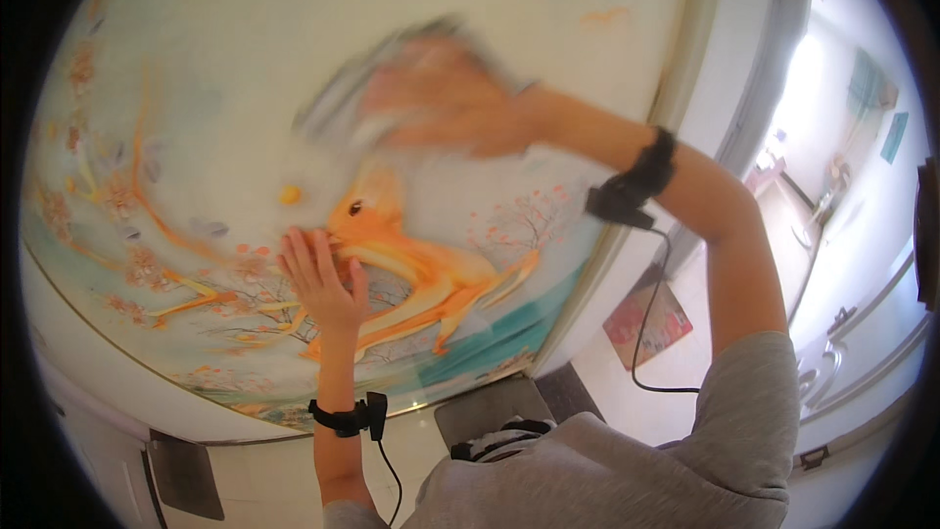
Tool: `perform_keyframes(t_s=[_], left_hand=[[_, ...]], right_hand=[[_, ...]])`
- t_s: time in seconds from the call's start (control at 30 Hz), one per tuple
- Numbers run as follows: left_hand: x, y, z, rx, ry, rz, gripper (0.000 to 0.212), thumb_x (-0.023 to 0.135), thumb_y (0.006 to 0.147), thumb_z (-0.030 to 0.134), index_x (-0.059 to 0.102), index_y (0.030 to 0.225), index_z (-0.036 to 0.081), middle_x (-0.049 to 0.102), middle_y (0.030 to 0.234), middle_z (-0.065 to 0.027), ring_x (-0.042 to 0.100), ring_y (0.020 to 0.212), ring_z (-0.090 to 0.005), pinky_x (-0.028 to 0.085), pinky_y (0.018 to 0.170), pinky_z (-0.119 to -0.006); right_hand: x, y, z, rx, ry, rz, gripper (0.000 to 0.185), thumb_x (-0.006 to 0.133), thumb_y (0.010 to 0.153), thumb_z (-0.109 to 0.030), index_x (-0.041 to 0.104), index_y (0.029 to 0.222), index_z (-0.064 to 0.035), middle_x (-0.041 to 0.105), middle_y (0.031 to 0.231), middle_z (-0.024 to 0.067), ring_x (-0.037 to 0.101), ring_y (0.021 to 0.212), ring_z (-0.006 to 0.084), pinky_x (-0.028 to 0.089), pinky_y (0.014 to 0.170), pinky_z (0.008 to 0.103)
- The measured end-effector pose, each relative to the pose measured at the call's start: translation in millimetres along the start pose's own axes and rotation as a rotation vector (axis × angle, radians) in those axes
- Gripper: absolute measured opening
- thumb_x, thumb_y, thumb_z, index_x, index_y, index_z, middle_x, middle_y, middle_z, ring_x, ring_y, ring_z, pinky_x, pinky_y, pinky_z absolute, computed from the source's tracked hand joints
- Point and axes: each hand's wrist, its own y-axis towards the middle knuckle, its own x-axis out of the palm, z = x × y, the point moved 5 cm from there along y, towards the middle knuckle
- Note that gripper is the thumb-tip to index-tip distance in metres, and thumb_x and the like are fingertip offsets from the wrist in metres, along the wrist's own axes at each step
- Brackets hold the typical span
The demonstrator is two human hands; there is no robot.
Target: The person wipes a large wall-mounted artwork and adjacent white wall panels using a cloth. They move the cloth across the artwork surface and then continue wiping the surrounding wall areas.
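A large glossy wall mural (242,37) with an orange deer, blossoming branches and teal hills fills the middle and left of the view. My left hand (323,279) lies flat on it beside the deer's muzzle, fingers spread, holding nothing. Higher up and to the right, my right hand (440,99) presses a greyish striped cloth (338,103) to the pale upper part; both are blurred by motion. Each of my wrists wears a black strap with a small device and a cable.
A pale frame edge (679,88) borders the mural at right, with a doorway to a bright room beyond. A dark grey mat (485,411) lies on the tiled floor, another dark mat (187,481) at lower left, and a pink patterned mat (646,323) at right.
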Motion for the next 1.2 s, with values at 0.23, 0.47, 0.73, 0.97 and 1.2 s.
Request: perform_keyframes(t_s=[0.23,0.47,0.73,0.97,1.2], left_hand=[[-3,7,17,-0.114,-0.079,-0.013,0.051,0.049,0.088,0.019,0.038,0.135,0.002,0.025,0.145,-0.0231,0.022,0.135,-0.0411,0.015,0.107,-0.057],[29,2,64,0.049,-0.164,-0.041,0.053,0.05,0.088,0.024,0.039,0.134,0.002,0.023,0.146,-0.0233,0.019,0.136,-0.0414,0.008,0.108,-0.058],[50,-12,63,0.071,0.051,-0.019,0.052,0.047,0.09,0.028,0.038,0.134,0.001,0.021,0.146,-0.0245,0.017,0.137,-0.04,0.004,0.109,-0.055],[52,-10,63,0.091,0.093,-0.033,0.055,0.045,0.092,0.032,0.034,0.136,0.0,0.017,0.147,-0.0244,0.012,0.138,-0.0395,0.005,0.108,-0.057],[52,-14,56,0.075,0.126,-0.059,0.057,0.044,0.093,0.036,0.033,0.137,0.001,0.014,0.148,-0.0242,0.011,0.138,-0.0403,0.007,0.107,-0.059]], right_hand=[[-174,-166,53,0.874,-0.486,0.312,0.059,0.069,0.066,-0.02,0.053,0.123,-0.0189,0.038,0.14,0.0128,0.029,0.133,0.0352,0.022,0.104,0.052],[-76,-239,-44,0.791,-0.318,0.26,0.059,0.07,0.063,-0.019,0.055,0.12,-0.0202,0.039,0.138,0.0152,0.03,0.132,0.0377,0.021,0.103,0.0543],[55,-322,-276,0.6,-0.021,-0.436,0.04,0.057,0.08,-0.013,0.056,0.117,-0.0261,0.039,0.14,-0.0004,0.034,0.132,0.0236,0.018,0.112,0.0485],[-3,-284,-190,0.772,-0.077,-0.341,0.033,0.058,0.077,-0.018,0.061,0.109,-0.0295,0.042,0.138,-0.0078,0.033,0.132,0.0183,0.017,0.112,0.0448],[-80,-236,-55,0.928,-0.416,0.451,0.047,0.061,0.078,-0.016,0.051,0.124,-0.0106,0.045,0.134,0.0145,0.038,0.129,0.0307,0.023,0.107,0.0485]])
